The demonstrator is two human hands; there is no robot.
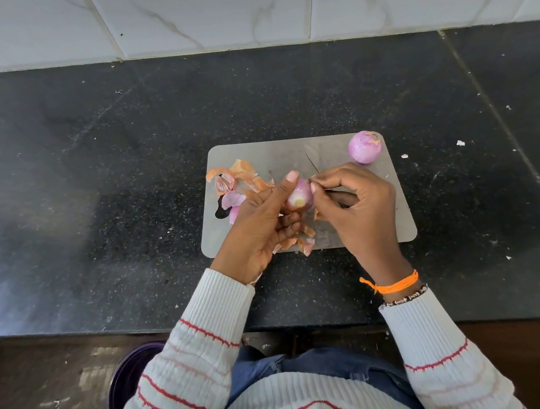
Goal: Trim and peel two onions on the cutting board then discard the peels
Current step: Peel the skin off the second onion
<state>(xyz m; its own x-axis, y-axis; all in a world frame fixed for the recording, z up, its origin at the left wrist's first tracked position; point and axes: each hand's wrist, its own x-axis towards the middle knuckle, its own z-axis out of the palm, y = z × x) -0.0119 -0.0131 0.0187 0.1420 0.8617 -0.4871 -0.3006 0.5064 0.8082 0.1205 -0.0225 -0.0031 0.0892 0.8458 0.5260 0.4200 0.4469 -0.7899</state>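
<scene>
- While our left hand (257, 226) grips one onion (301, 195) above the board (381, 222), our right hand (355, 201) pinches a knife (312, 162) and skin at the onion's side.
- A second onion (364, 146), peeled, sits at the board's far right corner.
- Peels (235, 181) crowd the board's left side and near edge.
- Wide dark speckled worktop (88, 157) lies open on both sides, with white tiles (239, 6) behind.
- We see no readable writing.
- A purple bin (127, 382) stands on the floor below.
</scene>
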